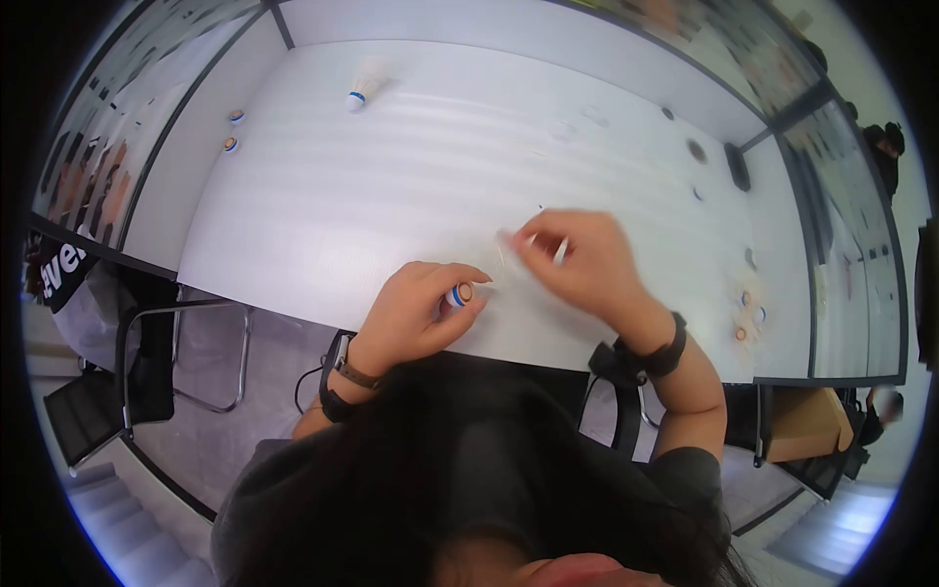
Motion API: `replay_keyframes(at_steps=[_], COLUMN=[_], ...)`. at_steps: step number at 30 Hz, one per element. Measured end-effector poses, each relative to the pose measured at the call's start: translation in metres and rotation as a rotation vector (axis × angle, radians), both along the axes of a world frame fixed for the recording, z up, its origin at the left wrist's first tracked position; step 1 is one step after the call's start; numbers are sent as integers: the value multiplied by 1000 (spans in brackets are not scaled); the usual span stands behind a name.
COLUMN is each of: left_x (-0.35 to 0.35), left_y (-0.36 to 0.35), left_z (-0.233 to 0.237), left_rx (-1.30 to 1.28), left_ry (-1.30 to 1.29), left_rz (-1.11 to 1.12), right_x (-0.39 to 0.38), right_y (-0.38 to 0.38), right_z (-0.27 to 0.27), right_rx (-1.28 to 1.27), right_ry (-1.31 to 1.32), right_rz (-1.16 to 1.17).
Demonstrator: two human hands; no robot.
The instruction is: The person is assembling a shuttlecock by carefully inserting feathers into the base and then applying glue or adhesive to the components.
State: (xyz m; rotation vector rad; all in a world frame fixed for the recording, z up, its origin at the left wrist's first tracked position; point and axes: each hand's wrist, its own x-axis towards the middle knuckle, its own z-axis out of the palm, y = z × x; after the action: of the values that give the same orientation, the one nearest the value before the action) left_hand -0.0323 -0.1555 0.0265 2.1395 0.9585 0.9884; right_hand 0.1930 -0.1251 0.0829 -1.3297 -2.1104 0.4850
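Note:
My left hand [416,311] is closed around a shuttlecock's cork base [461,294], white with a blue band and a tan ring on its end face. It is held just above the near part of the white table [391,205]. To the right and slightly farther off, my right hand [585,256] is closed in a pinch, its fingertips smeared by motion. A small white piece [560,251] shows at its curled fingers; what the fingertips grip is too blurred to name. Faint thin strands appear between the two hands.
A feathered shuttlecock [358,98] lies at the back left. Two loose cork bases [231,145] sit by the left panel, and several more [740,335] at the right edge. A dark object [737,166] stands at the back right corner. Chairs [186,352] flank the table.

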Motion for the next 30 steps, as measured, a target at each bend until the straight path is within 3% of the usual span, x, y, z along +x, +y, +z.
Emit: replay_keyframes(at_steps=[1,5,11,17,20,24,30], left_x=[-1,0,-2,-2,-2,-1,-1], left_y=[1,1,3,2,2,1,0], left_z=[1,3,-2,-4,-4,-5,-5], left_rx=[-32,-152,-156,-103,-100,-86,-57], left_ry=[7,-11,-6,11,40,25,60], left_rz=[-17,23,2,4,3,5,7], right_x=[3,17,41,44,42,31,19], right_y=[13,61,124,131,130,130,128], right_z=[-3,-13,-63,-56,-58,-52,-48], right_rx=[176,470,367,112,303,363,288], right_ry=[8,-156,-632,-434,-386,-403,-435], right_rz=[-54,-123,-316,-315,-300,-290,-307])
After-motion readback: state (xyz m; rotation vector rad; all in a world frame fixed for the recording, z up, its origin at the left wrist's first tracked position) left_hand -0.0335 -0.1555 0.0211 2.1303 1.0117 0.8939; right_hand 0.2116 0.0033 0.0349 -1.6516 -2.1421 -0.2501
